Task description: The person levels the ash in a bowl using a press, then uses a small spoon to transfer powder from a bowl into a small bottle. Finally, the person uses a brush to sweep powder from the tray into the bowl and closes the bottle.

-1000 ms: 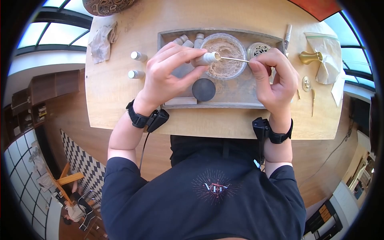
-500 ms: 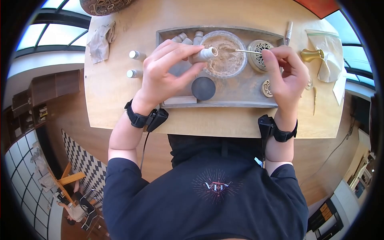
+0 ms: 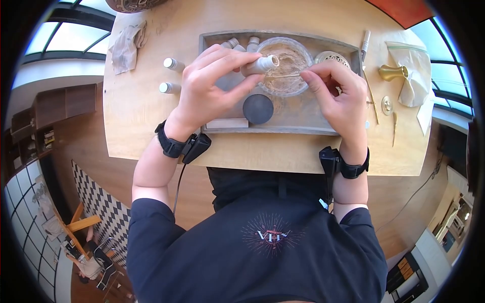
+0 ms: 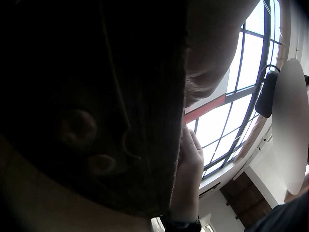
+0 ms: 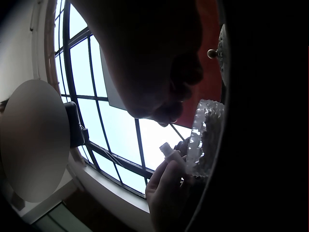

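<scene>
My left hand (image 3: pixel 207 83) holds a small white bottle (image 3: pixel 261 65) between thumb and fingers, tilted with its uncapped mouth to the right. Pinched in my right hand (image 3: pixel 341 93) is a thin metal scoop (image 3: pixel 288 76), whose far end lies just below the bottle's neck in the head view. Both are over the near left part of a clear glass bowl (image 3: pixel 309 83) of pale brown powder. From the right wrist view, the bottle (image 5: pixel 173 153) and left hand (image 5: pixel 166 193) show beside the bowl's ridged wall (image 5: pixel 195 145). The left wrist view is mostly dark.
The bowl stands in a grey tray (image 3: pixel 298 126) with a dark round disc (image 3: pixel 258 108), an openwork metal lid (image 3: pixel 332 57) and several bottles. Two capped bottles (image 3: pixel 171 88) lie left of it. A brass vase (image 3: pixel 393 73), plastic bag (image 3: pixel 414 81) and slim tools (image 3: pixel 394 129) lie right.
The scoop left the bottle's mouth, moved right over the powder, then came back left with my right hand to just below the bottle's neck. My left hand kept the bottle nearly still.
</scene>
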`<state>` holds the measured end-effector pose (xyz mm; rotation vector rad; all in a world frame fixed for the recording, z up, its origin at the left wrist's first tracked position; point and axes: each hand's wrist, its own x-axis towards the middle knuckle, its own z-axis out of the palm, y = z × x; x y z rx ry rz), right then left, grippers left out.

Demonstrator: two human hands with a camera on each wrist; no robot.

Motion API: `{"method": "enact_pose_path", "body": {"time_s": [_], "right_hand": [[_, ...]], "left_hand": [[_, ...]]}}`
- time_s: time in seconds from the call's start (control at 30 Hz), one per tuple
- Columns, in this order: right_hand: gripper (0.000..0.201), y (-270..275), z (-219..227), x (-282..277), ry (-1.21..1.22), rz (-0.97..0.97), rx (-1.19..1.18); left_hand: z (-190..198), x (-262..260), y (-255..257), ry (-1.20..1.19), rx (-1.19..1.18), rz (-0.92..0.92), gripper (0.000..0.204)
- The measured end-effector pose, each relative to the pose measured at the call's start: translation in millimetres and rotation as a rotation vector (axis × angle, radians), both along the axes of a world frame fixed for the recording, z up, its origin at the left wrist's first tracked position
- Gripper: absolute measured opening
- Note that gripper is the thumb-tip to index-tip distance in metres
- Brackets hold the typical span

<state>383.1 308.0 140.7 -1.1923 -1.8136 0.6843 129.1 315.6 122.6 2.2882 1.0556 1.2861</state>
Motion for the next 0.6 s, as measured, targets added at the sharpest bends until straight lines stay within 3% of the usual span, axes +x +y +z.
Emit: {"method": "enact_pose_path", "body": {"time_s": [0.13, 0.33, 0.6], "right_hand": [[0.008, 0, 0, 1, -0.020, 0.030, -0.047], [0.015, 0, -5, 3, 0.142, -0.027, -0.266], [0.014, 4, -3, 9, 0.414, -0.126, -0.346]], "left_hand": [[-1, 0, 1, 0.000, -0.007, 0.004, 0.037], [-3, 1, 3, -0.010, 0.004, 0.031, 0.035], [-4, -1, 4, -0.008, 0.002, 0.017, 0.035]]}}
